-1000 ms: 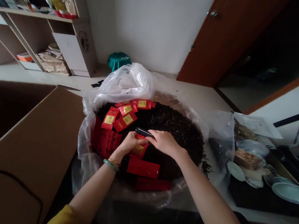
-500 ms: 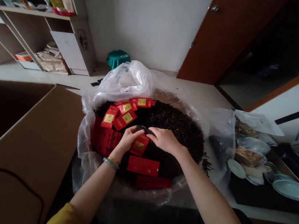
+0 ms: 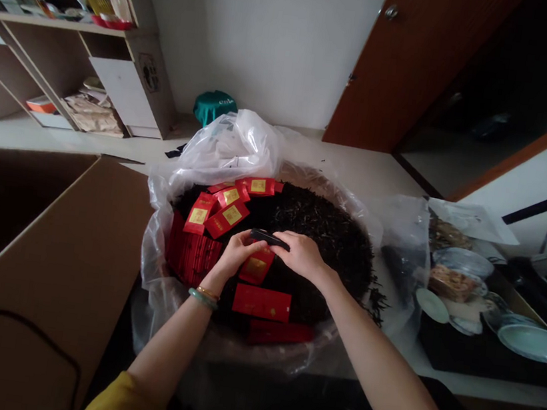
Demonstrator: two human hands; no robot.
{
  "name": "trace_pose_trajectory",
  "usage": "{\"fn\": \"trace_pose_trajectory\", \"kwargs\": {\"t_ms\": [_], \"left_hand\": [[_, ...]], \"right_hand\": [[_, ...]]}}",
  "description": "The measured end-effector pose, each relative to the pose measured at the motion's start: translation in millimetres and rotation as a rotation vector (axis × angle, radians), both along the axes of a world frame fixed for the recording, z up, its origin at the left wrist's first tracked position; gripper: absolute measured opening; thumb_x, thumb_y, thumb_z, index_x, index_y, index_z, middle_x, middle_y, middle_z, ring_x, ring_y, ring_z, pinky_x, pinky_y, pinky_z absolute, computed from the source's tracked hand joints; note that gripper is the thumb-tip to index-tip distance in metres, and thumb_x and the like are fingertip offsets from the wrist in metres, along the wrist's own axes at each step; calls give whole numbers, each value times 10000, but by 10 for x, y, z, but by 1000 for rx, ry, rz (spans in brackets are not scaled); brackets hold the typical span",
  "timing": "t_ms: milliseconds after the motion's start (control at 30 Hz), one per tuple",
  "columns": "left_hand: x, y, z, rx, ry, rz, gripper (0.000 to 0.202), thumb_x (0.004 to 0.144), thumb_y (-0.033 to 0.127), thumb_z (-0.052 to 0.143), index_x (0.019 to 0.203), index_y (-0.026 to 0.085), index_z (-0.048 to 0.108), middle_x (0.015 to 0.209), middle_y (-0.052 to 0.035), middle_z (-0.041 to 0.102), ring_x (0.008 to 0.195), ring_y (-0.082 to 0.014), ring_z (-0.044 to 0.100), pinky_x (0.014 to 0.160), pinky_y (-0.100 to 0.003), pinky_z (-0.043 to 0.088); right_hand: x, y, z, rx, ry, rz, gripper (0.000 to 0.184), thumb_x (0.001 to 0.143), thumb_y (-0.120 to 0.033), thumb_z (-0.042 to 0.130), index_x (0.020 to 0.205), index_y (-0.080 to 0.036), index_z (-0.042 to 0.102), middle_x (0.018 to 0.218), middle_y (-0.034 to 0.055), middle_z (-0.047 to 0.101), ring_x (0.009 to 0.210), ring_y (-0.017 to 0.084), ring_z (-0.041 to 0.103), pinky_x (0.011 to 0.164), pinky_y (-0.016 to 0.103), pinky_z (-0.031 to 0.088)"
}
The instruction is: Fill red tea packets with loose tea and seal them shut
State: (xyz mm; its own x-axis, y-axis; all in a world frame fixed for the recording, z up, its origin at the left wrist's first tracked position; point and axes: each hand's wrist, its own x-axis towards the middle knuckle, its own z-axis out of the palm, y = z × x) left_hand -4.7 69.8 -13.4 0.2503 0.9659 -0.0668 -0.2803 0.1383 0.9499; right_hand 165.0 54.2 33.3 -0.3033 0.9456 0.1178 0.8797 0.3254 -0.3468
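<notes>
A small black bar-shaped device [image 3: 269, 238] spans the gap between my two hands above a round basin of dark loose tea leaves [image 3: 321, 228]. My left hand [image 3: 237, 251] is closed on its left end, thumb along the near side. My right hand [image 3: 304, 256] pinches the right end. Just below the bar shows a red packet [image 3: 256, 266] with a gold label; its top edge is hidden, so whether the bar grips it I cannot tell. Nearer me lie a plain-faced red packet [image 3: 262, 303] and more red packets [image 3: 281, 334].
Clear plastic [image 3: 156, 250] lines the basin. Several gold-labelled packets [image 3: 229, 218] and a tight red row [image 3: 196, 259] sit at its left. A large cardboard box [image 3: 56, 250] stands left, with dishes [image 3: 535, 342] and a food container [image 3: 457, 283] at right.
The black bar has tilted slightly, and more of its right part shows between my hands. My fingers have shifted a little on it; the packets in the basin stay put.
</notes>
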Motion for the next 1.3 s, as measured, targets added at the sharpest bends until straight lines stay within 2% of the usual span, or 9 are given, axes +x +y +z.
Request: {"fn": "trace_pose_trajectory", "kwargs": {"t_ms": [133, 367, 500, 733, 867, 967, 1067, 1200, 1300], "left_hand": [[7, 2, -10, -74, 2, -69, 444, 478, 337, 868, 825, 122, 692, 767, -26, 720, 655, -141, 641, 629, -232, 488], [13, -9, -14, -168, -40, -36, 389, 464, 333, 877, 691, 121, 643, 655, -7, 704, 527, -109, 613, 531, -211, 475], [18, -10, -11, -141, -25, -63, 413, 467, 331, 876, 762, 120, 678, 691, -14, 718, 584, -124, 637, 577, -222, 495], [21, 18, -58, -75, 34, -47, 442, 433, 323, 882, 782, 120, 702, 709, -21, 716, 685, -170, 652, 691, -275, 509], [24, 38, -103, -61, 18, -26, 417, 468, 337, 867, 773, 119, 685, 698, -13, 701, 649, -146, 637, 666, -256, 492], [12, 44, -128, -48, -1, 24, 375, 495, 325, 856, 743, 126, 656, 671, 8, 678, 601, -115, 611, 616, -226, 473], [-9, 42, -132, -76, -15, 53, 384, 520, 325, 844, 802, 140, 659, 674, 18, 671, 576, -111, 600, 589, -229, 474], [-21, 41, -123, -62, -2, 105, 348, 572, 391, 806, 781, 133, 701, 671, -5, 679, 581, -117, 597, 589, -234, 468], [-7, 39, -112, -47, 10, 153, 351, 573, 429, 797, 742, 131, 722, 653, -15, 687, 575, -119, 591, 588, -238, 461]], "right_hand": [[57, 31, -47, 1, 130, -5, 282, 826, -326, 619, 1085, -231, 676, 1077, 58, 707, 981, 221, 661, 869, 316, 498], [239, 70, -4, -87, 383, -58, 348, 804, -373, 634, 1099, -193, 670, 1056, 58, 720, 946, 218, 677, 835, 312, 512], [202, 50, 25, -119, 318, -13, 334, 769, -362, 678, 1072, -222, 691, 1042, 40, 727, 943, 224, 682, 831, 307, 514], [69, 45, 7, -81, 138, -63, 266, 774, -369, 678, 1007, -250, 726, 992, 45, 740, 950, 246, 686, 850, 321, 514], [73, 43, -46, -71, 187, -60, 259, 778, -372, 672, 1009, -267, 722, 978, 24, 744, 924, 229, 693, 820, 296, 523], [119, 48, -72, -75, 265, -61, 366, 762, -380, 684, 1096, -230, 685, 1052, 42, 725, 947, 225, 684, 827, 293, 522], [228, 65, -113, -51, 290, -136, 436, 762, -409, 678, 1140, -193, 656, 1110, 74, 702, 999, 234, 665, 860, 307, 510], [388, 91, -241, -64, 128, -217, 442, 760, -404, 683, 1146, -193, 644, 1069, 97, 711, 971, 270, 667, 839, 357, 512], [409, 101, -327, -3, 9, -201, 429, 731, -355, 721, 1115, -175, 655, 1041, 120, 711, 962, 297, 650, 839, 397, 499]]}}
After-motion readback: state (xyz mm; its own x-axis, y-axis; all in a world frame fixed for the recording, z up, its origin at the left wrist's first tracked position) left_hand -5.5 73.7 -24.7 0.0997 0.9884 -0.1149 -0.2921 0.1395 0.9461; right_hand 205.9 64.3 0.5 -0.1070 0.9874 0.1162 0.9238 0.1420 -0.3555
